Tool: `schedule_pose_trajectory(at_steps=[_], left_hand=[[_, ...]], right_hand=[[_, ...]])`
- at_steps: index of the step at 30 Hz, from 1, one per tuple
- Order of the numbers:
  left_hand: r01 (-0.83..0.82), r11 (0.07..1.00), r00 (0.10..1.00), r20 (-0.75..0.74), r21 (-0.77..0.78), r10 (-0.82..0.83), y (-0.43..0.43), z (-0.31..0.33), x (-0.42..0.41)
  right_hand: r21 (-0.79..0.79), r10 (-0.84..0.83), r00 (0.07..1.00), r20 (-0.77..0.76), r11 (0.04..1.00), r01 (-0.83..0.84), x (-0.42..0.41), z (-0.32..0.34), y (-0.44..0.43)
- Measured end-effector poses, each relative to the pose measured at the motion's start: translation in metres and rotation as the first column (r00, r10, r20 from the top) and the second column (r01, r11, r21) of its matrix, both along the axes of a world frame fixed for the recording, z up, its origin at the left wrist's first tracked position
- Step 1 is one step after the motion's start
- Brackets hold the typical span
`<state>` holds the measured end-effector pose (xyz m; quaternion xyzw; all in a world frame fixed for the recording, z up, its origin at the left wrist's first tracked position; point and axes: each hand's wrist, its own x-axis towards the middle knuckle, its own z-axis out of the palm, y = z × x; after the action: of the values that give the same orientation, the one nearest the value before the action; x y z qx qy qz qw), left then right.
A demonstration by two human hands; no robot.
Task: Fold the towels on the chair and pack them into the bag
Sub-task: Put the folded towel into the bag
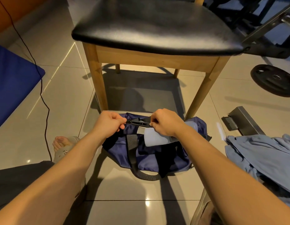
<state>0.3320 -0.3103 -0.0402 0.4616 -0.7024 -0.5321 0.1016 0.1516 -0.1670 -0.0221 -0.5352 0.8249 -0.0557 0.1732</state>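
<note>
A navy blue bag [150,158] with black straps lies on the tiled floor in front of a wooden chair [150,28] with a bare black seat. A folded pale blue towel [155,137] shows through the bag's top opening. My left hand [108,123] pinches the left end of the bag's black zipper edge [137,122]. My right hand [165,122] pinches the same zipper edge a little to the right, just above the towel.
A crumpled light blue cloth [261,156] lies on the floor at the right. A black weight plate [274,79] and a metal bench foot [241,121] are farther right. A blue mat [12,85] and a black cable [43,98] lie at the left, near my foot [63,143].
</note>
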Motion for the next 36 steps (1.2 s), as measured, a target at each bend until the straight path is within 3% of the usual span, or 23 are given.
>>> schedule_pose_trajectory(at_steps=[5,8,10,12,15,18,24,27,30,33,36], left_hand=[[-0.270,0.959,0.963,-0.027,-0.085,0.268,-0.029,-0.012,0.018],[-0.339,0.919,0.936,0.031,-0.201,0.352,-0.027,-0.026,0.026],[-0.320,0.870,0.933,0.036,-0.375,0.359,-0.014,-0.029,0.028],[-0.208,0.761,0.970,-0.028,-0.614,0.243,0.005,-0.024,0.026],[0.157,0.558,0.980,0.057,-0.815,-0.193,0.033,-0.030,0.012],[0.368,0.486,0.916,0.220,-0.793,-0.335,0.048,-0.047,0.005],[0.436,0.456,0.879,0.258,-0.776,-0.400,0.053,-0.062,0.027],[0.506,0.436,0.837,0.302,-0.744,-0.456,0.057,-0.068,0.036],[0.587,0.440,0.792,0.368,-0.680,-0.488,0.057,-0.074,0.046],[0.662,0.372,0.728,0.441,-0.651,-0.526,0.056,-0.072,0.048],[0.523,0.433,0.833,0.333,-0.734,-0.442,0.046,-0.056,0.031]], right_hand=[[-0.064,-0.166,0.959,0.231,0.981,0.185,-0.019,-0.014,0.016],[-0.069,-0.164,0.955,0.248,0.980,0.187,-0.017,-0.017,0.014],[-0.069,-0.144,0.960,0.239,0.984,0.164,-0.013,-0.016,0.011],[-0.067,-0.128,0.965,0.227,0.987,0.147,-0.012,-0.015,0.007],[-0.060,-0.130,0.970,0.207,0.988,0.145,-0.017,-0.011,0.004],[-0.060,-0.121,0.974,0.193,0.989,0.135,-0.021,-0.003,0.002],[-0.088,-0.098,0.994,0.044,0.991,0.102,-0.042,0.014,-0.016],[-0.118,-0.103,0.987,-0.122,0.989,0.088,-0.048,0.014,-0.029],[-0.142,-0.114,0.922,-0.370,0.988,0.065,-0.043,0.008,-0.036],[-0.119,-0.077,0.874,-0.480,0.993,0.022,-0.036,0.002,-0.039],[-0.123,-0.054,0.885,-0.463,0.992,-0.004,-0.034,-0.003,-0.038]])
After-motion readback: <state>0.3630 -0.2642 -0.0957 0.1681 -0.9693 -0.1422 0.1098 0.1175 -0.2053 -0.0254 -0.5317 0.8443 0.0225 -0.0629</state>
